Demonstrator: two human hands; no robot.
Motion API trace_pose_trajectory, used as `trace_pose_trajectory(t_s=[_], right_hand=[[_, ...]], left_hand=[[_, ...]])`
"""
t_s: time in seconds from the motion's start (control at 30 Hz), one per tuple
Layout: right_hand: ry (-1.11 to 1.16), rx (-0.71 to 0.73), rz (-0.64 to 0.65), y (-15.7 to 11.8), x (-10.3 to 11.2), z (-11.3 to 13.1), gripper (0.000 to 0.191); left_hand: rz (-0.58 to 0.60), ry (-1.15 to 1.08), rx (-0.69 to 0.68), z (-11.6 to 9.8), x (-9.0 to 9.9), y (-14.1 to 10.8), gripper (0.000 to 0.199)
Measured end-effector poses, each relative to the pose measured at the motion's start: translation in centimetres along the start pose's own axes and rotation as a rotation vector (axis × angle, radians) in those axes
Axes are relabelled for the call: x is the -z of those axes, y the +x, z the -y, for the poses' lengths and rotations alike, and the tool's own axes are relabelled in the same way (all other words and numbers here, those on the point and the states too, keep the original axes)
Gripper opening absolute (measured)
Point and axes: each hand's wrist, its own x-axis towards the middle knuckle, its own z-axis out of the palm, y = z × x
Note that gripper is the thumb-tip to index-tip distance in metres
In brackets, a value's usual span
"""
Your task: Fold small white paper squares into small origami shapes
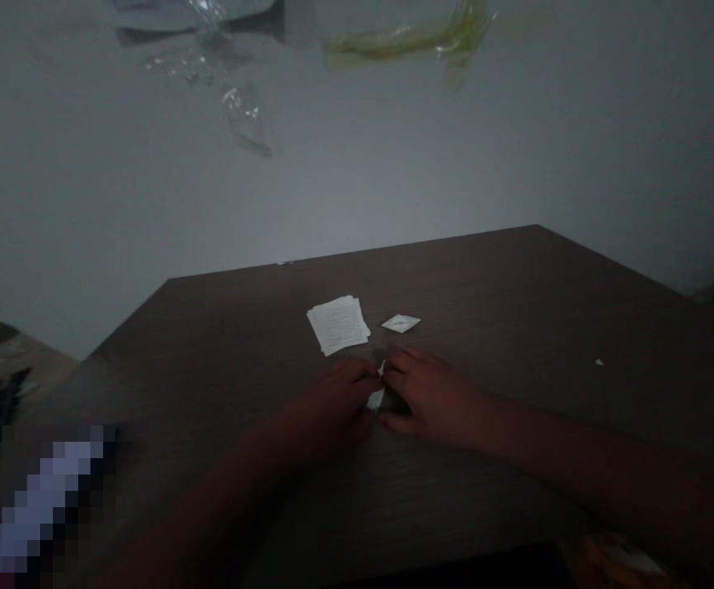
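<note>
Between my hands, low over the dark wooden table, is a small piece of white paper, mostly covered by fingers. My left hand has its bent fingers closed on the paper's left side. From the right, my right hand grips the same paper, fingertips close to those of the left. Just beyond the left hand lies a stack of square white paper sheets with printed lines. A folded diamond-shaped paper rests beyond the right hand.
A tiny white scrap lies to the right on the table. Behind the table rises a pale wall with clear and yellow tape on it. A pixelated bright object is at lower left. Something orange shows at the bottom edge.
</note>
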Motion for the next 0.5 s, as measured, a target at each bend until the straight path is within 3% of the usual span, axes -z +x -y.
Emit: trace_pose_trajectory(t_s=[0.2, 0.5], right_hand=[[-0.007, -0.029, 0.006, 0.14, -0.08, 0.57, 0.044], [-0.05, -0.036, -0.019, 0.37, -0.54, 1.02, 0.041]], left_hand=[[0.001, 0.013, 0.042, 0.47, -0.12, 0.34, 0.046], [-0.02, -0.02, 0.032, 0.75, -0.22, 0.3, 0.039]])
